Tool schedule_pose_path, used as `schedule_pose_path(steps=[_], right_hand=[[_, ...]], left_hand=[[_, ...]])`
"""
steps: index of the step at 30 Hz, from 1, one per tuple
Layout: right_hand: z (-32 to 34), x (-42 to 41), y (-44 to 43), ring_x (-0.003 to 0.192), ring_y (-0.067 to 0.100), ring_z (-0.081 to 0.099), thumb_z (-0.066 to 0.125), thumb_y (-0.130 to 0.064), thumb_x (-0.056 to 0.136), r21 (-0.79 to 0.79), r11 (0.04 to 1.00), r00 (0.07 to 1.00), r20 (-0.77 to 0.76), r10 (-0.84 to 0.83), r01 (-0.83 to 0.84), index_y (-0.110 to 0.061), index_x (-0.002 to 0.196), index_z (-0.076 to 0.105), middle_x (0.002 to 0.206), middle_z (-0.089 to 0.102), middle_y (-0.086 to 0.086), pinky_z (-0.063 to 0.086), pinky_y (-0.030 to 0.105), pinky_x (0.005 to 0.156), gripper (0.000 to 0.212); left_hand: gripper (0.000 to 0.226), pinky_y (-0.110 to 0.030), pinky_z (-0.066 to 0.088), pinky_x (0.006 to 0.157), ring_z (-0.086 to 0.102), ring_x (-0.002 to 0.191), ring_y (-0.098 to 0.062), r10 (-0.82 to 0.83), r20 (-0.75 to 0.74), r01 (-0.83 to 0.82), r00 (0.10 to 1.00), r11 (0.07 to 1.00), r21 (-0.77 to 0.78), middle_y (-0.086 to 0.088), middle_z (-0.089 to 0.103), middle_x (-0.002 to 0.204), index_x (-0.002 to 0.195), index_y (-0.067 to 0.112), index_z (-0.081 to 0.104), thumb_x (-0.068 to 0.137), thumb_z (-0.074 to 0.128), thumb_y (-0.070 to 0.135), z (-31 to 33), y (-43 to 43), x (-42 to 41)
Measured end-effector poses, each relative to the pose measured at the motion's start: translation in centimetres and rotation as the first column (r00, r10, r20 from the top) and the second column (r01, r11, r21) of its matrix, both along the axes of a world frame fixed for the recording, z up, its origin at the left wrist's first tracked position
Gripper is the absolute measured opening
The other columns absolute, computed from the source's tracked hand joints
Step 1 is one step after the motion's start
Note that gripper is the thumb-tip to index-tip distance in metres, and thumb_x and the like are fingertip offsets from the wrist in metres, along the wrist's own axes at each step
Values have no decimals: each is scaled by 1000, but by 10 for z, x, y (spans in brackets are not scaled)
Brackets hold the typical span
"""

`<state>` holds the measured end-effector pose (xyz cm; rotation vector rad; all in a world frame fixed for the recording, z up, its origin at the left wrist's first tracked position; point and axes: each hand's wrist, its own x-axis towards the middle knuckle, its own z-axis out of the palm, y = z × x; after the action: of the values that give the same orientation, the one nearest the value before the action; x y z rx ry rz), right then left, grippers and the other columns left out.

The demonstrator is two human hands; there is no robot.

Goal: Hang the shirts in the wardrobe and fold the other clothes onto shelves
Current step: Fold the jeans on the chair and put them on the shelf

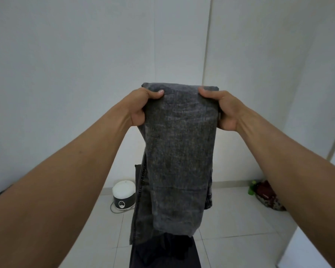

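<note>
A pair of grey washed jeans (180, 151) hangs folded over in front of me, held up at chest height. My left hand (143, 107) grips the fold's left upper corner, thumb on the front. My right hand (220, 109) grips the right upper corner the same way. The doubled legs drop straight down, and a darker part of the fabric reaches the bottom edge of the view. No wardrobe interior, shelf or shirt is visible.
White walls stand ahead, with a white panel (317, 219) at the right. On the tiled floor (240, 229) sit a white rice cooker (123, 196) with its cord, a green bottle (251, 188) and a patterned bag (269, 198).
</note>
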<state>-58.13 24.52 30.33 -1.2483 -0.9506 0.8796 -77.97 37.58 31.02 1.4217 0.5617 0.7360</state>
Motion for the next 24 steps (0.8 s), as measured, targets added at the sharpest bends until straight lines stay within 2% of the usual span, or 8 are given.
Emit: schedule_pose_path(steps=[4,7,8,11,14,17,20,24], right_hand=[[0,-4,2,92,24,75,65,-19,94,15,1000,1000,3,10,-10,-7,109,72,107,76,11,60,36,80,21],[5,-8,11,92,29,75,75,-12,87,47,993,993,39,-109,107,-1,113,71,108,76,15,61,38,76,29],[5,-9,13,93,30,75,79,-12,83,56,989,988,52,-142,139,0,113,71,105,76,15,62,39,76,33],[5,-13,18,89,28,76,86,-11,76,87,978,975,97,-198,190,0,110,72,98,78,13,62,40,75,38],[12,-15,18,91,28,76,77,-20,87,96,981,981,83,-175,167,-3,110,72,98,78,11,62,39,75,29],[18,-13,17,89,23,74,57,-24,101,104,984,989,-12,-147,147,-9,111,68,103,76,8,61,34,66,22],[14,-13,23,96,30,74,65,-10,95,158,965,977,-2,-212,210,0,116,69,108,74,15,63,43,76,24],[10,-9,30,87,30,76,84,-7,78,176,934,942,74,-327,310,0,102,76,96,77,15,62,49,80,26]], left_hand=[[28,-38,59,77,74,93,-24,-38,-1,38,999,999,35,-12,74,109,123,2,65,99,55,14,2,5,0],[40,-41,57,84,72,102,-24,-69,-132,78,989,995,66,-8,74,113,124,9,64,95,63,35,10,3,-6],[42,-42,57,85,71,106,-25,-77,-184,95,980,992,89,-9,74,115,123,9,65,90,68,35,11,2,-6],[30,-40,60,76,69,108,-31,-13,-156,29,988,994,102,-15,73,114,120,0,65,90,67,1,5,6,-5],[32,-34,60,71,70,105,-28,8,-83,0,997,995,101,-13,73,112,121,1,64,92,57,-11,-2,15,-10],[36,-38,61,79,70,105,-25,-53,-84,63,995,992,113,-11,70,118,129,6,59,96,51,-8,2,20,-13],[35,-41,57,87,67,110,-21,-17,-251,66,968,980,187,-3,69,120,126,13,60,95,67,26,10,15,-13],[32,-39,57,91,66,112,-24,23,-181,22,983,970,242,-5,70,119,123,11,62,92,67,2,2,20,-8]])
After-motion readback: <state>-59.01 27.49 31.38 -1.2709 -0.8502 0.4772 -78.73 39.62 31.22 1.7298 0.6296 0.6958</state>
